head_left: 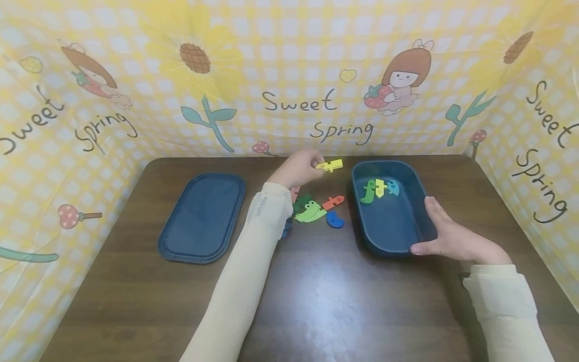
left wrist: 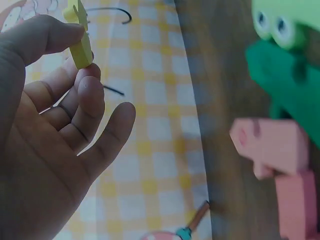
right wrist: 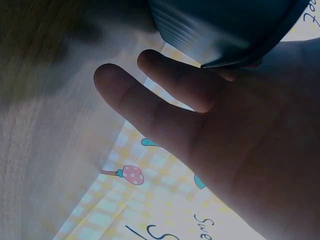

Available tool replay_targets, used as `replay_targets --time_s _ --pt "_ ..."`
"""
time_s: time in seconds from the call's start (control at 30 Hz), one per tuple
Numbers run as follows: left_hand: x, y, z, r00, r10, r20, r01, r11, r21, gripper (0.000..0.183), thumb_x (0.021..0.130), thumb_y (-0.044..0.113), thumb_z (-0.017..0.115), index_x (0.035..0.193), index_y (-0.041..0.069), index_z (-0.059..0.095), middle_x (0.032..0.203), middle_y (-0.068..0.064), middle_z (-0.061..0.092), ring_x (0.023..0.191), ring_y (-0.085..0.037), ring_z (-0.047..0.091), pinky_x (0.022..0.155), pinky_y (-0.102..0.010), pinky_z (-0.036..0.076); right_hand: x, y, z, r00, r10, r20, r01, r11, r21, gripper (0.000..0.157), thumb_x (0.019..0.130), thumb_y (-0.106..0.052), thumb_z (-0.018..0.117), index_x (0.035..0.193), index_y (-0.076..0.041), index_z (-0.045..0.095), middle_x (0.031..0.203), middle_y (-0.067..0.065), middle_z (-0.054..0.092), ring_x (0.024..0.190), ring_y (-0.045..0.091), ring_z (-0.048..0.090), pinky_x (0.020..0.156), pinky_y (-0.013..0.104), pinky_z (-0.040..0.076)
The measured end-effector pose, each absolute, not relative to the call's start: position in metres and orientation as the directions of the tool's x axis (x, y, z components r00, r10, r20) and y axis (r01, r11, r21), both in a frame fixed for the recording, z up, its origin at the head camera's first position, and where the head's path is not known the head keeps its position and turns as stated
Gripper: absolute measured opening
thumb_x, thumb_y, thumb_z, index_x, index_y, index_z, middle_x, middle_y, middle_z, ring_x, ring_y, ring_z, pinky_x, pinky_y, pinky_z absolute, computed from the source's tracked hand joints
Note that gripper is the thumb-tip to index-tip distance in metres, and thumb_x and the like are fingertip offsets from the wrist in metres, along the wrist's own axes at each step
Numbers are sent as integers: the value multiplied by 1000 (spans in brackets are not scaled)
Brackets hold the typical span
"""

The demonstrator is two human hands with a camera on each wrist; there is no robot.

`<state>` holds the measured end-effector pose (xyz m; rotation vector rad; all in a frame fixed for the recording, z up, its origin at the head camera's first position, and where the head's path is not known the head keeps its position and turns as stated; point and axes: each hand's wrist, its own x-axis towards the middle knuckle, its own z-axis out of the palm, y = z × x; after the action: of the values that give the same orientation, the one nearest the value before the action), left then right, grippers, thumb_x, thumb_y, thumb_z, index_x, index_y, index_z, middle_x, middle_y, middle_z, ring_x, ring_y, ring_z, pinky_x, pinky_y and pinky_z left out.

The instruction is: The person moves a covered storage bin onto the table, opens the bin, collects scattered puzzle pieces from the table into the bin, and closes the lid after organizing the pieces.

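Note:
Between thumb and forefinger, my left hand [head_left: 298, 168] pinches a yellow puzzle piece [head_left: 332, 165] above the back of the table. In the left wrist view the same piece stands at the fingertips, and the other fingers are loosely bent. Below that hand lie a green crocodile-head piece [head_left: 309, 212], a red-orange piece [head_left: 333, 202], a blue piece [head_left: 335, 219] and pink pieces [left wrist: 272, 147], partly hidden by the sleeve. My right hand [head_left: 457, 241] rests spread around the near right corner of a dark blue box [head_left: 391, 246], thumb at the front rim, fingers fairly straight along the side.
Inside the box lie a green piece [head_left: 368, 192], a yellow piece [head_left: 380, 188] and a teal piece [head_left: 393, 188]. A dark blue lid [head_left: 201, 218] lies flat at the left of the brown table [head_left: 298, 301]. A patterned cloth [head_left: 289, 65] borders the table's back and sides.

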<state>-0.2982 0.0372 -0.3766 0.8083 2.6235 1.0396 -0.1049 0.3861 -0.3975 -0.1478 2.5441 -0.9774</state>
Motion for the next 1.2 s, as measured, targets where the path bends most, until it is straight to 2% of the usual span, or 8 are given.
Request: replay_targets --time_s 0.57,0.73,1.2 --pt "-288 103 -349 -751 656 75 556 566 608 21 90 18 69 110 12 62 104 0 62 95 -16 56 85 -31 46 -106 385 -398 -912 -229 -341 59 749 -660 135 80 -44 85 155 -3 -20 161 23 -25 147 46 -18 109 73 9" --pt "-283 120 -343 -748 662 50 550 576 604 24 92 19 69 114 12 61 109 1 60 98 -15 55 87 -30 45 -105 386 -396 -912 -231 -340 59 745 -664 136 80 -43 85 155 -3 -21 161 24 -25 147 47 -17 108 74 8" --pt "-266 169 -345 -738 675 -6 490 541 683 22 95 20 67 115 13 61 105 3 60 90 -13 58 77 -25 48 -105 386 -396 -912 -247 -329 34 752 -659 133 82 -42 83 155 1 -20 160 28 -23 146 50 -15 108 74 10"
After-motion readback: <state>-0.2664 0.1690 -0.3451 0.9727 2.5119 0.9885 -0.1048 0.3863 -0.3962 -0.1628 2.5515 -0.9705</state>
